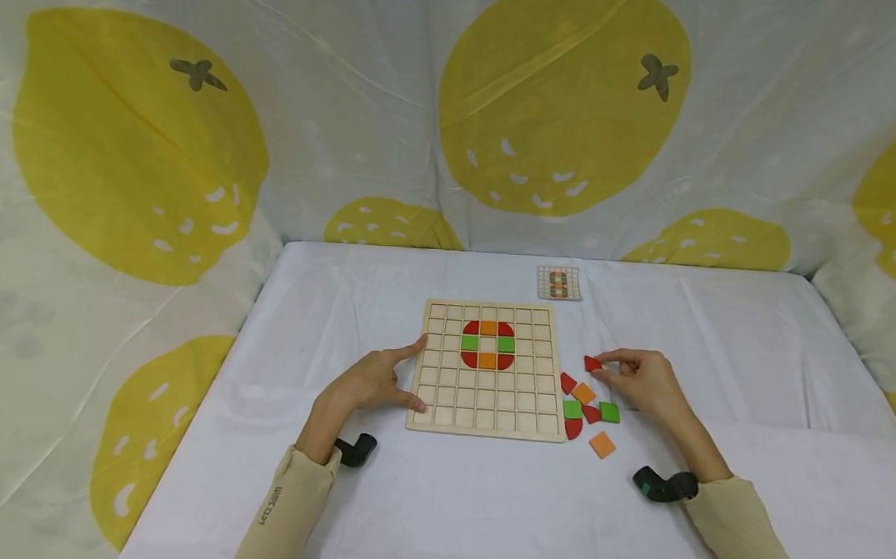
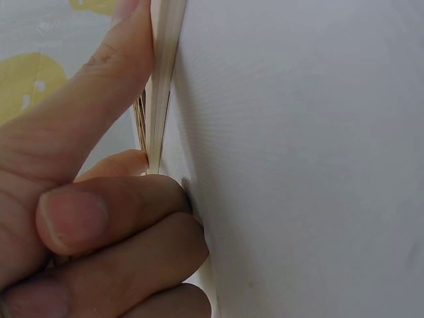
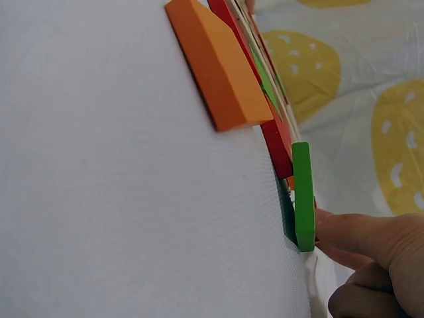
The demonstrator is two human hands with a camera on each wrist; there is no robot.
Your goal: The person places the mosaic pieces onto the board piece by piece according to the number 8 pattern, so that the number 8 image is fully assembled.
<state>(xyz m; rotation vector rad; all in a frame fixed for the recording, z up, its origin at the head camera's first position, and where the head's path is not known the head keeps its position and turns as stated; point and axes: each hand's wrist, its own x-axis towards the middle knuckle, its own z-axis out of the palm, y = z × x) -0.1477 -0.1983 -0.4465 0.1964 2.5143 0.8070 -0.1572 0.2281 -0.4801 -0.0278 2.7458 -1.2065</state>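
A wooden grid board [image 1: 487, 406] lies on the table, bearing a ring of red, orange and green tiles in its upper middle. Along the board's left edge, my left hand [image 1: 372, 380] rests with index finger and thumb spread apart, touching the rim; its other fingers are curled in the left wrist view. To the right of the board, my right hand [image 1: 642, 380] pinches a red quarter-round tile [image 1: 591, 364] between thumb and fingers. Below it lie several loose tiles, among them a green square [image 1: 609, 412] and an orange square [image 1: 602, 445]. The green square hides the pinched tile in the right wrist view.
A small pattern card [image 1: 559, 283] lies behind the board, showing a grid with coloured shapes. A white cloth covers the table [image 1: 483, 506]. Lemon-printed curtains [image 1: 351, 100] stand behind and at the sides. Each wrist wears a black camera [image 1: 664, 485].
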